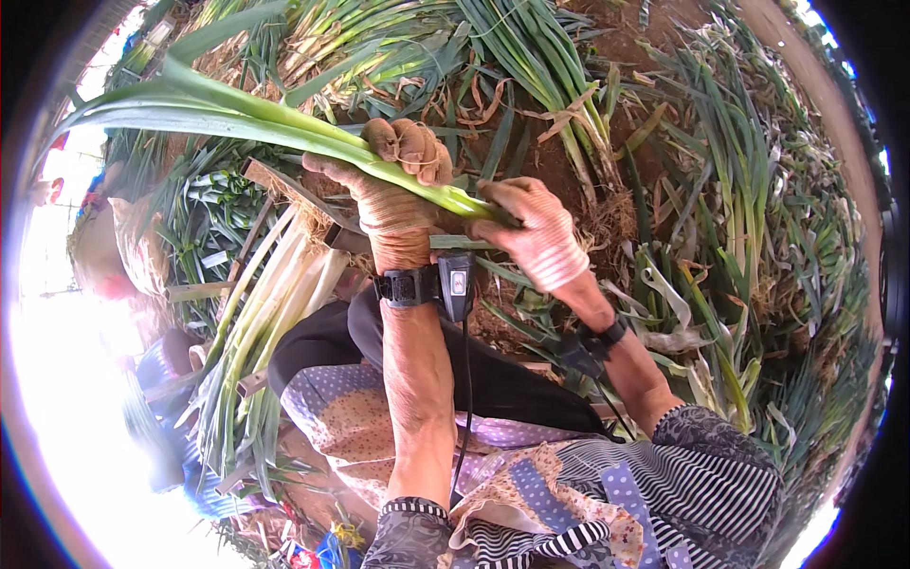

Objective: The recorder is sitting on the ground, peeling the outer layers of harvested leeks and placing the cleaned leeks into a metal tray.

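A green leek stalk is gripped by the gloved left hand and right hand, close together, above a pile of trimmed leeks.

I see both forearms entering from the lower edge and rising toward frame centre, the left forearm nearly vertical and bare below a rolled patterned sleeve, the right forearm angled up and to the left from a striped sleeve. My left hand wears a worn tan knit glove, with a black band strapped at the wrist; its fingers are curled closed in a fist-type grip, knuckles uppermost. My right hand, gloved likewise and banded at the wrist, sits just beside the left at slightly lower height, fingers folded closed and pointing left.
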Demonstrator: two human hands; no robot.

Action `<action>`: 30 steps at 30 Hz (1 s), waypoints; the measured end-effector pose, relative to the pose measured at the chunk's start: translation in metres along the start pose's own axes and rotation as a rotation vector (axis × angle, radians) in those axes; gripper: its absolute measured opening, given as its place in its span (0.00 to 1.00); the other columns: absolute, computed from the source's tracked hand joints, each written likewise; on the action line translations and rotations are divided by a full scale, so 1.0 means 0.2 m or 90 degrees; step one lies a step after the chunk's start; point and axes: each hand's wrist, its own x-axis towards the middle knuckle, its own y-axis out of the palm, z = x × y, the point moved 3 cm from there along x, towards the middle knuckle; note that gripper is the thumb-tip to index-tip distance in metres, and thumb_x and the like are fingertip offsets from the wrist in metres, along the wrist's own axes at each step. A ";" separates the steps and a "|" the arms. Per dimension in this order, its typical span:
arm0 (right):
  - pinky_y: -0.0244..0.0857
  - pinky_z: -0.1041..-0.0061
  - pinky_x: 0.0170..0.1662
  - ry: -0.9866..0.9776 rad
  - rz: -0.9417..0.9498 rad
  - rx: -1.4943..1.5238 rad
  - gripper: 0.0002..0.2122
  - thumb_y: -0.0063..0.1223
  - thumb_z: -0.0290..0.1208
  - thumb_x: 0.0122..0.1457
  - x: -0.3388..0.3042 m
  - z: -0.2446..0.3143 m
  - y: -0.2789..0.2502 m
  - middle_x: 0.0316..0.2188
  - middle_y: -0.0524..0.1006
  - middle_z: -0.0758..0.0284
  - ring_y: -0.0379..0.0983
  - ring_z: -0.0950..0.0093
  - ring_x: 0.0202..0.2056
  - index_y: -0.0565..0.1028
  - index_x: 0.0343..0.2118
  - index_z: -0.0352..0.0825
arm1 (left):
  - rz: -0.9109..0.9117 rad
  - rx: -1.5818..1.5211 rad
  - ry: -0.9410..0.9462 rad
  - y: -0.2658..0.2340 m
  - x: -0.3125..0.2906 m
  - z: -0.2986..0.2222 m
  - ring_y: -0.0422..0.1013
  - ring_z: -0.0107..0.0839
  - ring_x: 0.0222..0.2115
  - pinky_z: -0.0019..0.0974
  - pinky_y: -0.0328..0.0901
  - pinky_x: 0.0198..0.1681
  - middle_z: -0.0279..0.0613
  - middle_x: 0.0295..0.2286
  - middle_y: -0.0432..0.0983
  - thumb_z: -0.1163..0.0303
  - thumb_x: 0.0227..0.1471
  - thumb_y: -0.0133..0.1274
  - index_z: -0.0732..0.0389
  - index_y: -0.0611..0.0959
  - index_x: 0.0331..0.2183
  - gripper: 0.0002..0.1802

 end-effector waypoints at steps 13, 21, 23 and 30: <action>0.70 0.74 0.36 0.045 0.511 -0.551 0.09 0.50 0.34 0.50 -0.37 -0.71 0.18 0.34 0.76 0.72 0.75 0.72 0.36 0.76 0.35 0.45 | -0.090 0.011 0.094 0.02 -0.02 -0.12 0.58 0.29 0.14 0.31 0.56 0.16 0.35 0.15 0.62 0.33 0.45 0.46 0.55 0.69 0.20 0.32; 0.69 0.72 0.33 0.398 0.478 -0.611 0.03 0.53 0.32 0.46 -1.07 -1.09 -0.18 0.25 0.75 0.68 0.75 0.69 0.33 0.77 0.22 0.42 | -0.425 0.090 0.204 -0.01 0.02 -0.20 0.59 0.29 0.14 0.32 0.57 0.16 0.35 0.15 0.63 0.35 0.47 0.46 0.56 0.69 0.21 0.31; 0.69 0.67 0.35 0.443 0.444 -0.638 0.08 0.50 0.35 0.48 -1.20 -1.05 -0.22 0.25 0.77 0.60 0.76 0.63 0.32 0.79 0.24 0.40 | -0.492 0.125 0.224 -0.01 -0.01 -0.29 0.59 0.29 0.14 0.32 0.57 0.16 0.35 0.15 0.63 0.35 0.47 0.46 0.56 0.69 0.21 0.31; 0.65 0.64 0.44 0.767 0.430 -0.583 0.19 0.53 0.48 0.48 -1.65 -1.10 -0.74 0.36 0.77 0.57 0.73 0.58 0.40 0.78 0.37 0.38 | -0.596 0.139 0.221 -0.06 0.00 -0.28 0.60 0.30 0.14 0.32 0.58 0.16 0.36 0.16 0.63 0.37 0.48 0.46 0.57 0.69 0.22 0.30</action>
